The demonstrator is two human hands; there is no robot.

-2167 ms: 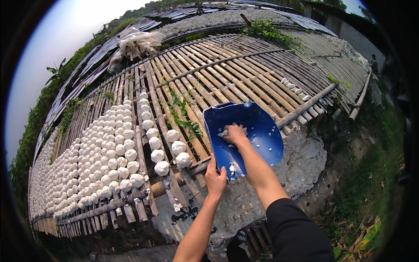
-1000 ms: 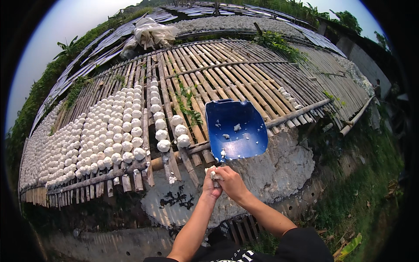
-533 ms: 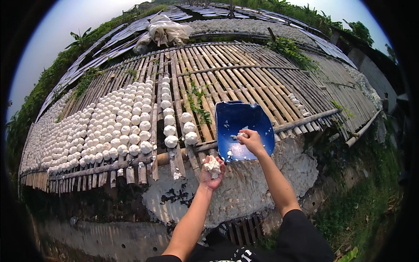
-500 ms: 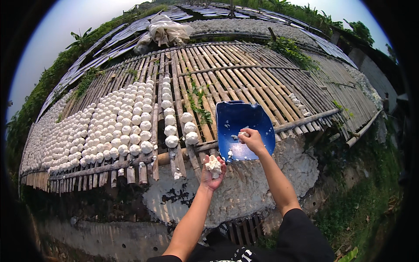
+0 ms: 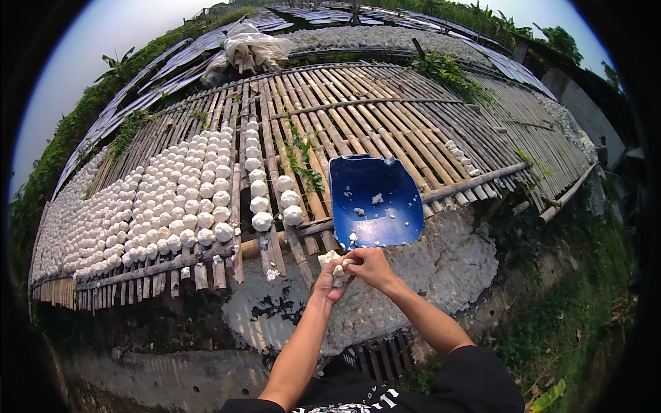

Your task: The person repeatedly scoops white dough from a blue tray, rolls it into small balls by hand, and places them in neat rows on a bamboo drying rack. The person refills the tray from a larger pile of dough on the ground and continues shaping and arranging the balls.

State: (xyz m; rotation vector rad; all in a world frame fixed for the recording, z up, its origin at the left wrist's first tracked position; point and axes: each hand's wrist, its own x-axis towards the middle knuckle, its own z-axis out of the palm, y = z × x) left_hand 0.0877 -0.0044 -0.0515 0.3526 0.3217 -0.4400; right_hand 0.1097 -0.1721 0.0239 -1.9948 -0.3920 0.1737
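A crumbly white lump of doughy material (image 5: 330, 259) rests in my left hand (image 5: 326, 285), whose fingers curl around it. My right hand (image 5: 374, 267) meets it from the right, fingers pinched on white material against the lump. Just beyond both hands stands a blue plastic scoop-shaped container (image 5: 394, 196), tilted on the edge of the bamboo rack, with a few white crumbs scattered on its inner surface. To the left of it, two white balls (image 5: 292, 215) sit on a bamboo slat, beside a longer row of balls (image 5: 260, 205).
Many rows of white balls (image 5: 180, 206) cover the left part of the bamboo rack (image 5: 365, 113). A bundle of pale sheeting (image 5: 253, 49) lies at the far edge. Green vines (image 5: 303, 162) poke through the slats. Below is a white-crusted ledge (image 5: 441, 275).
My right hand has moved back from inside the blue container to the lump in my left hand. A white piece now lies in the container where that hand was.
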